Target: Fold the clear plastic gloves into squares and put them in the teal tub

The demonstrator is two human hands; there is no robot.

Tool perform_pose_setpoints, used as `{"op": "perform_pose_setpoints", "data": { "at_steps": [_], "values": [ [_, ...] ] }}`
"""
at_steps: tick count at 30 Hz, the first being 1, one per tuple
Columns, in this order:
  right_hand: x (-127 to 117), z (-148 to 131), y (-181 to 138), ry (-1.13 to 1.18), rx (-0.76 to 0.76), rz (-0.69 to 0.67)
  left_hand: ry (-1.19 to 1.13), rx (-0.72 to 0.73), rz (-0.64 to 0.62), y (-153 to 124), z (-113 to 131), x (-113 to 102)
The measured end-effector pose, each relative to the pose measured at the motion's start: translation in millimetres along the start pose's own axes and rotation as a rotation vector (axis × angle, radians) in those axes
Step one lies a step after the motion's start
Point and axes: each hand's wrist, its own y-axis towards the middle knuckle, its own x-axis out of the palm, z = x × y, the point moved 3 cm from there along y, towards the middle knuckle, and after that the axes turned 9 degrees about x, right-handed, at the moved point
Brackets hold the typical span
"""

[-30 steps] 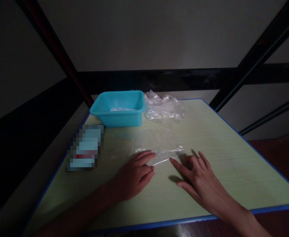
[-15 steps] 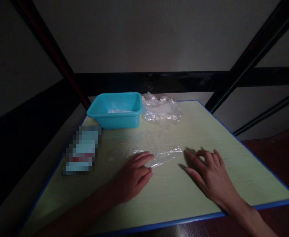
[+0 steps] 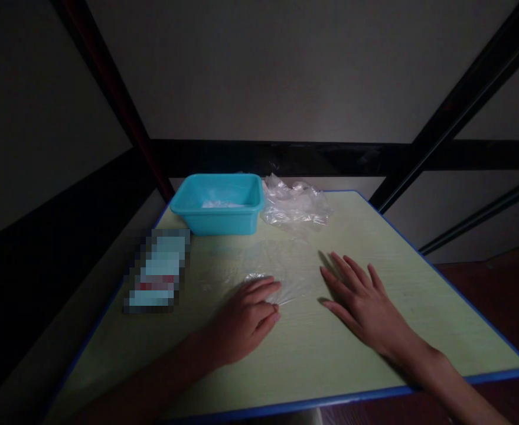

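Observation:
A clear plastic bag (image 3: 281,265) lies flat on the pale green table (image 3: 418,295). My left hand (image 3: 244,319) rests on the bag's near left corner, fingers loosely curled and pressing it down. My right hand (image 3: 359,301) lies flat with fingers stretched out, its fingertips at the bag's right edge. Neither hand holds anything.
A turquoise plastic tub (image 3: 218,203) stands at the table's far left, with a heap of crumpled clear plastic bags (image 3: 295,203) to its right. A blurred-out flat item (image 3: 158,270) lies on the left. Dark metal bars cross behind the table.
My right hand slid from the near edge of the bag out to the right and then forward along its right side, flattening it. The twisted strip of plastic is now smoothed out. My left hand stayed put.

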Motion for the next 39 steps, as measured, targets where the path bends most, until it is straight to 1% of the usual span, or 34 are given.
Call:
{"op": "perform_pose_setpoints", "data": {
  "at_steps": [2,3,4,8,9,11,14,18,22,26,30,34,37,39],
  "values": [
    [-6,6,7,-0.025,-0.024,0.035,0.002,0.004,0.001,0,0,0],
    [-10,7,11,-0.027,-0.066,0.053,0.003,0.004,0.0,-1,0,0],
    [-15,6,16,-0.02,-0.132,0.067,0.004,0.001,-0.002,-1,0,1],
    [-29,-6,29,-0.001,-0.477,0.119,0.009,-0.009,-0.005,-2,0,1],
    [-30,-9,31,-0.005,-0.527,0.135,0.01,-0.012,-0.006,-2,0,2],
    [-30,-12,35,-0.015,-0.577,0.158,0.013,-0.018,-0.003,-2,0,2],
    [-24,-13,38,-0.023,-0.588,0.171,0.016,-0.02,0.01,-2,0,3],
    [-19,-9,39,-0.042,-0.551,0.194,0.025,-0.015,0.024,-3,1,5],
    [-19,-7,39,-0.092,-0.532,0.201,0.049,-0.01,0.0,-3,4,3],
    [-19,-5,36,-0.125,-0.528,0.196,0.114,-0.013,-0.087,0,6,-10],
    [-26,-4,24,-0.113,-0.526,0.195,0.216,-0.105,-0.166,0,6,-28],
    [-37,-11,2,-0.071,-0.477,0.195,0.361,-0.217,-0.258,-18,9,-34],
    [-46,-23,-17,0.006,-0.449,0.206,0.473,-0.237,-0.251,-37,9,-30],
    [-52,-34,-27,0.07,-0.434,0.206,0.509,-0.25,-0.253,-45,5,-26]
  ]
}}
